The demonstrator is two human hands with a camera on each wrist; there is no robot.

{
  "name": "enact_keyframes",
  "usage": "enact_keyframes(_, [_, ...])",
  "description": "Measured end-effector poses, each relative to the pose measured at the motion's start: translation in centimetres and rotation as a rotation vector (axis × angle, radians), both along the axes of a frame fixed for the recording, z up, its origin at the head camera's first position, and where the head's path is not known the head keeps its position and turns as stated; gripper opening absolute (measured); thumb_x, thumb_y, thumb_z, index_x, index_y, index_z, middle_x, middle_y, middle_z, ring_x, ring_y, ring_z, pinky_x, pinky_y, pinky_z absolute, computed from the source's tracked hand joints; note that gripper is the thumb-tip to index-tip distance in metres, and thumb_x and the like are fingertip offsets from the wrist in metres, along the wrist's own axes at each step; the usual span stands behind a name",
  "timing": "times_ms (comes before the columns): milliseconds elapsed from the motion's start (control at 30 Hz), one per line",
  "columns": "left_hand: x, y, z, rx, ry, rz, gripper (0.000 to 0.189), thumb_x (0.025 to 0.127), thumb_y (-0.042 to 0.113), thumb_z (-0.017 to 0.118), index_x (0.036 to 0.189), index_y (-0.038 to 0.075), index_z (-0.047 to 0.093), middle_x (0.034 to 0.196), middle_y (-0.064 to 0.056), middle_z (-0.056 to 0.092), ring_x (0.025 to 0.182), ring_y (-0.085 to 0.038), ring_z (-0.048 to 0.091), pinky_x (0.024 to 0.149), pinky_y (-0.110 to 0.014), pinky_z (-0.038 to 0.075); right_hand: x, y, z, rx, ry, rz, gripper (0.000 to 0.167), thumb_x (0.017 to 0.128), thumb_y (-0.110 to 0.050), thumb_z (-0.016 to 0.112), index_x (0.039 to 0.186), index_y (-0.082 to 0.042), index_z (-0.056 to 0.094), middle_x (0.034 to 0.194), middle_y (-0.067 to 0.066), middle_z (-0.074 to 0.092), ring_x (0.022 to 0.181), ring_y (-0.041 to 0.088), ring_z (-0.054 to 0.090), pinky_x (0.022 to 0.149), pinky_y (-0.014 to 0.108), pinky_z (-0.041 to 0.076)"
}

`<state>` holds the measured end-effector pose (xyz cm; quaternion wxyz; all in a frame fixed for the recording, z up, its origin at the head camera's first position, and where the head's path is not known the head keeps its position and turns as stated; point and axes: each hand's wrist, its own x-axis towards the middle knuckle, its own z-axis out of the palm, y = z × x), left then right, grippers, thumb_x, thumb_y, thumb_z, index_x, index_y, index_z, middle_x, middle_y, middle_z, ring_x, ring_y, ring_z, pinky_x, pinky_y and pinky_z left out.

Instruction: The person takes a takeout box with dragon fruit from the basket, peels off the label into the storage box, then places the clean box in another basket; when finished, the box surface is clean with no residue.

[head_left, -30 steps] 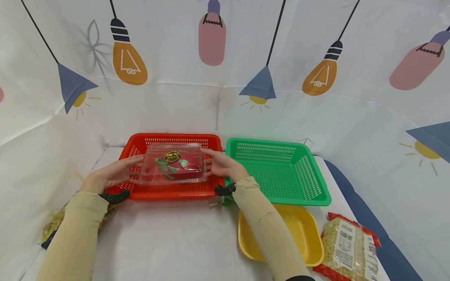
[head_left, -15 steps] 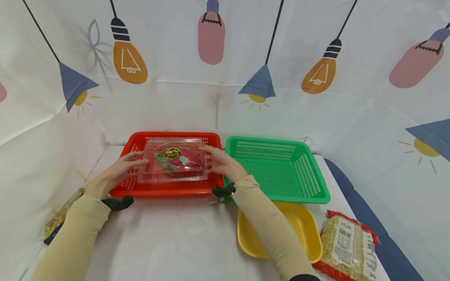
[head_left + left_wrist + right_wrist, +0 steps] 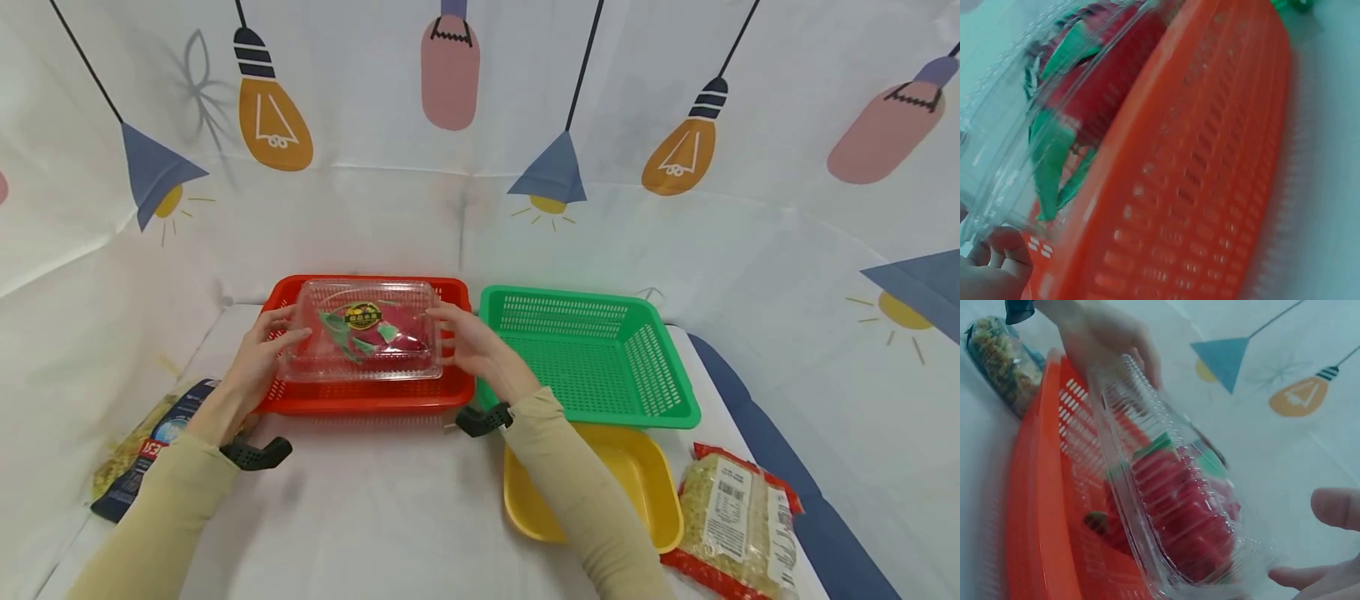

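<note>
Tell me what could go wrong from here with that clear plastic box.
The clear, ribbed plastic box could slip if either side lets up: the left hand and right hand are at opposite ends.
A corner might catch on the perforated red plastic basket, whose rear rim the box overlaps in the head view.
The red, fruit-like item with green tips could get knocked; I cannot tell whether it is inside the box.

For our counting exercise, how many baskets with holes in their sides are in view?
2: the red basket, on the left, partly hidden by the clear box, and the green basket, to its right. No other seems hidden.
</note>
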<state>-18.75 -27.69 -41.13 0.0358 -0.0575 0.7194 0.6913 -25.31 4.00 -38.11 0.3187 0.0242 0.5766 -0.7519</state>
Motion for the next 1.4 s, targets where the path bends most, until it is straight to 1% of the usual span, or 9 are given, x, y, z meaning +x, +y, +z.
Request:
enact_keyframes(200, [1.1,0.7,0.5,0.092,0.071,-0.005,0.064,0.101,0.028,0.059,0.155,0.033,0.027,0.123,0.006,0.038,0.109,-0.013,0.047,0.080,-0.020,0.055,1.2,0.6,1.2,0.048,0.070,-0.028,0.056,0.100,-0.027,0.057,0.153,-0.026,0.036,0.139,0.007,0.050,0.121,0.029,0.052,0.099,0.051,0.046])
enact_keyframes(533, [3.0,2.1,1.9,0.098,0.093,-0.050,0.066,0.102,0.023,0.056,0.158,0.034,0.022,0.122,0.005,0.037,0.110,-0.012,0.048,0.079,-0.020,0.056,4.1,1.4,2.4,0.148,0.169,-0.047,0.059,0.099,-0.023,0.060,0.153,-0.027,0.037,0.140,0.007,0.047,0.129,0.029,0.044,0.101,0.052,0.047])
enact_keyframes(633, [4.0,2.5,2.1,0.125,0.097,-0.066,0.066,0.102,0.023,0.054,0.159,0.033,0.021,0.121,0.004,0.038,0.110,-0.010,0.049,0.079,-0.021,0.056,5.4,1.8,2.8,0.186,0.227,-0.053,0.062,0.099,-0.021,0.060,0.155,-0.026,0.035,0.132,0.009,0.048,0.122,0.025,0.050,0.096,0.045,0.050])
enact_keyframes(700, [4.7,2.9,2.2,0.147,0.094,-0.079,0.066,0.103,0.023,0.053,0.159,0.032,0.020,0.122,0.004,0.039,0.111,-0.009,0.050,0.080,-0.021,0.056,6.4,2.1,3.0,0.214,0.265,-0.058,0.063,0.098,-0.020,0.061,0.155,-0.025,0.035,0.123,0.010,0.050,0.110,0.022,0.054,0.088,0.038,0.052])
enact_keyframes(867, [6.6,3.6,2.1,0.155,0.117,-0.094,0.066,0.103,0.020,0.050,0.160,0.032,0.019,0.127,0.006,0.040,0.114,-0.008,0.048,0.083,-0.021,0.054,8.8,3.0,3.2,0.270,0.333,-0.050,0.065,0.096,-0.020,0.065,0.155,-0.023,0.036,0.117,0.009,0.049,0.098,0.020,0.052,0.074,0.028,0.048])
enact_keyframes(1133, [9.4,4.3,1.4,0.133,0.165,-0.109,0.065,0.102,0.017,0.046,0.159,0.032,0.019,0.139,0.009,0.038,0.122,-0.008,0.044,0.088,-0.024,0.051,11.8,3.8,2.6,0.334,0.393,-0.038,0.065,0.093,-0.026,0.068,0.151,-0.022,0.038,0.118,0.012,0.047,0.107,0.025,0.046,0.078,0.030,0.049])
enact_keyframes(1267, [11.0,4.7,0.6,0.094,0.172,-0.110,0.065,0.101,0.014,0.046,0.158,0.031,0.018,0.140,0.005,0.037,0.111,-0.010,0.046,0.076,-0.023,0.047,13.5,4.3,2.0,0.327,0.424,-0.015,0.065,0.093,-0.023,0.068,0.150,-0.019,0.037,0.114,0.012,0.047,0.104,0.024,0.047,0.080,0.031,0.048])
enact_keyframes(1300, [11.4,4.7,0.4,0.073,0.167,-0.106,0.066,0.101,0.014,0.047,0.158,0.031,0.018,0.141,0.005,0.035,0.112,-0.010,0.045,0.076,-0.025,0.046,14.0,4.4,1.8,0.326,0.443,-0.006,0.065,0.094,-0.023,0.068,0.150,-0.018,0.036,0.113,0.013,0.047,0.102,0.024,0.048,0.080,0.031,0.048])
enact_keyframes(1400, [12.4,4.8,-0.1,0.003,0.156,-0.094,0.070,0.101,0.012,0.049,0.159,0.032,0.015,0.145,0.002,0.029,0.116,-0.011,0.041,0.092,-0.049,0.048,15.3,4.6,1.1,0.334,0.490,0.023,0.066,0.093,-0.023,0.068,0.149,-0.016,0.033,0.110,0.013,0.047,0.099,0.023,0.049,0.081,0.032,0.049])
